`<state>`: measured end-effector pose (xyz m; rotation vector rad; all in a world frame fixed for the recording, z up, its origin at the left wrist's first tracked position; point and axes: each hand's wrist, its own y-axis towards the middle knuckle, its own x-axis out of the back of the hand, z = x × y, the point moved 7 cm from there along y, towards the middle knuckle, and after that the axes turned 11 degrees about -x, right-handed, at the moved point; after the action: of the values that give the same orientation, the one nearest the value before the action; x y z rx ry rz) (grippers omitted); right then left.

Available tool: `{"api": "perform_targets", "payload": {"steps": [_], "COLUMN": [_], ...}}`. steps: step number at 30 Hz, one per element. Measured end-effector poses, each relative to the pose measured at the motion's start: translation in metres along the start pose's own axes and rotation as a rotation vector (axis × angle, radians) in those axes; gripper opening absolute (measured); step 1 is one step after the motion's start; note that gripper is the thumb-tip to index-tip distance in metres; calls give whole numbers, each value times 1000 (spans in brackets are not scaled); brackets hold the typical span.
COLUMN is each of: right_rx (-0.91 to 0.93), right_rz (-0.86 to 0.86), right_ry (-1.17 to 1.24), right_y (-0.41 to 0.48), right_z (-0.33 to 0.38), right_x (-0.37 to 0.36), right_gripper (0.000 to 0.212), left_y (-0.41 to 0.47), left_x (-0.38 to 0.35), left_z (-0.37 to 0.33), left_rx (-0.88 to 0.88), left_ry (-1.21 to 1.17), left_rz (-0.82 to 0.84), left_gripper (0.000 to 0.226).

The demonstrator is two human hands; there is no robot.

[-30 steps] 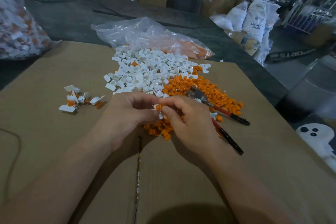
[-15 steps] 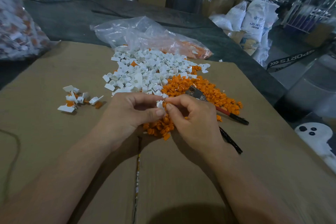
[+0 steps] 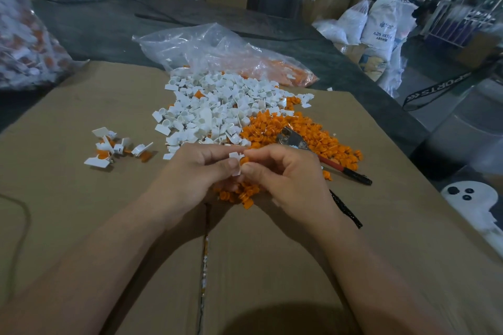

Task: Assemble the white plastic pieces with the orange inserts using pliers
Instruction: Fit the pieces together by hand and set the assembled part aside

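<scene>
White piece [image 3: 235, 156] newly exposed; pliers [image 3: 295, 141] behind.

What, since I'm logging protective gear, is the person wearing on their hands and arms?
Nothing visible: the left hand and right hand are bare, no gloves, rings or watch showing. The left forearm and right forearm are bare too, no sleeves in view.

1. The left forearm [image 3: 95, 266] and right forearm [image 3: 381, 266], both bare, reach in from the lower corners and converge.
2. The left hand [image 3: 196, 174] curls its fingers, thumb and forefinger pinching a white piece [image 3: 234, 156].
3. The right hand [image 3: 288, 177], knuckles up, pinches an orange insert [image 3: 244, 160] against that piece.
4. The fingertips of the two hands meet.
</scene>
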<state>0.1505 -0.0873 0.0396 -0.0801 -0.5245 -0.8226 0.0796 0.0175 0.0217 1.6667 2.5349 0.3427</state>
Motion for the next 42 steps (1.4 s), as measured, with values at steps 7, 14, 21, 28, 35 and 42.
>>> {"api": "perform_targets", "payload": {"steps": [7,14,21,28,35,42], "right_rx": [-91,-103,-128,-171,-180,-167], "right_rz": [44,61,102,142,133,123], "right_ry": [152,128,141,216,203,163], "right_y": [2,3,3,1,2,0], "right_z": [-7,-9,-10,-11,-11,-9], "right_x": [-4,-7,-9,-11,-12,-13], "right_gripper": [22,19,30,30,33,30], "left_y": [1,2,1,-3,-2,-2], "left_x": [-1,8,5,9,14,13], "left_z": [-1,-4,-9,-11,-5,-2], "left_rx": [-23,-62,-99,-138,-142,-62], "left_ry": [42,64,74,123,127,31], "left_rz": [7,-110,-61,-157,-235,-183], "left_gripper": [25,22,15,22,24,23]}}
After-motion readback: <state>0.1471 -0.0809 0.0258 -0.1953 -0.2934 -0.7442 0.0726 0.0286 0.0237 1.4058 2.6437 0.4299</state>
